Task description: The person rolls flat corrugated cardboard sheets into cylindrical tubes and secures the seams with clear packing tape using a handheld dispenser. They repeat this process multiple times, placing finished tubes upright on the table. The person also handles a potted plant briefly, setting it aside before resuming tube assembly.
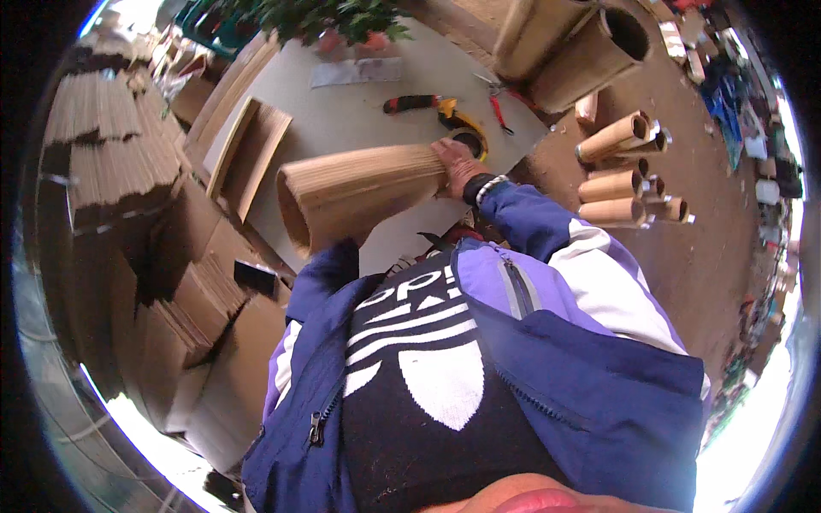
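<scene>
A tan corrugated cardboard tube [363, 192] lies crosswise in front of my chest, its wide open mouth toward the left. My right hand [457, 167], with a dark band and a pale bracelet at the wrist, is closed on the tube's right end. The left sleeve runs up under the tube's left part; the hand itself is hidden behind the cardboard, so its fingers do not show. Just beyond my right hand lies a yellow and black tape dispenser [446, 109] with a roll of tape. A red-handled cutting tool [499, 107] rests farther right on the pale table [342, 107].
A folded cardboard piece [250, 160] lies at the table's left edge. Green foliage [321, 15] stands at the far side. Stacks of flat cardboard [120, 167] rise on the left. Two large tubes [590, 60] and several smaller rolled tubes [611, 185] are on the right.
</scene>
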`<state>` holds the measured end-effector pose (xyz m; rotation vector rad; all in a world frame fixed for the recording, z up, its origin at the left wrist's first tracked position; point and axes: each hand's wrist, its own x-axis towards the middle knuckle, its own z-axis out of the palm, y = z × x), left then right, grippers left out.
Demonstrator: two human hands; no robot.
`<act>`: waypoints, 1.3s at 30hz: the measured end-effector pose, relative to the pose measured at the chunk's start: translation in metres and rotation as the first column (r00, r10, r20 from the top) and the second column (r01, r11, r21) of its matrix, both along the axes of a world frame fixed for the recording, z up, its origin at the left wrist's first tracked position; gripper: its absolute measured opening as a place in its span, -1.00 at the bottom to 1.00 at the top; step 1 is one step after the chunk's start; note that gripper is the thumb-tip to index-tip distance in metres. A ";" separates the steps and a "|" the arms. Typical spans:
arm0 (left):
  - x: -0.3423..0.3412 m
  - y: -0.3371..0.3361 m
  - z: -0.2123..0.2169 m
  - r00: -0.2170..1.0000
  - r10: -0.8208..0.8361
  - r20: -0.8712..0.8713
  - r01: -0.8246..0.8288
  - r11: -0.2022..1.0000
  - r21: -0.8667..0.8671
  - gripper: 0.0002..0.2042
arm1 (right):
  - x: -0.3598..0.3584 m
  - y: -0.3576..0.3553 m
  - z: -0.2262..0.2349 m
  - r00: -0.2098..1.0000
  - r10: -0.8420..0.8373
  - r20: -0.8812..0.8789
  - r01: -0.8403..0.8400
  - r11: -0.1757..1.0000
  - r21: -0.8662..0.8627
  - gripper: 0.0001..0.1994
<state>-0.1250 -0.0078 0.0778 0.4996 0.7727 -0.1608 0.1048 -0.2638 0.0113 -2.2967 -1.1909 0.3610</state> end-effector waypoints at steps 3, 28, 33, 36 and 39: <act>-0.011 0.011 0.010 0.993 -0.030 -0.115 0.046 0.989 0.138 -0.59 | -0.006 -0.007 0.004 0.995 -0.093 -0.027 0.095 0.992 0.079 0.11; 0.044 0.009 0.052 0.932 0.033 -0.360 0.162 0.852 0.497 -0.64 | 0.071 -0.131 0.024 0.878 -0.450 -0.164 0.476 0.784 0.399 0.07; 0.090 0.015 0.056 0.947 0.023 -0.320 0.167 0.816 0.553 -0.65 | 0.120 -0.082 0.026 0.873 -0.447 -0.192 0.487 0.800 0.351 0.05; 0.132 0.024 0.053 0.960 0.000 -0.278 0.173 0.786 0.594 -0.65 | 0.148 -0.054 0.028 0.891 -0.417 -0.181 0.454 0.815 0.360 0.02; 0.185 0.039 0.044 0.976 -0.041 -0.215 0.171 0.758 0.630 -0.66 | 0.175 -0.022 0.029 0.886 -0.456 -0.082 0.451 0.812 0.371 0.02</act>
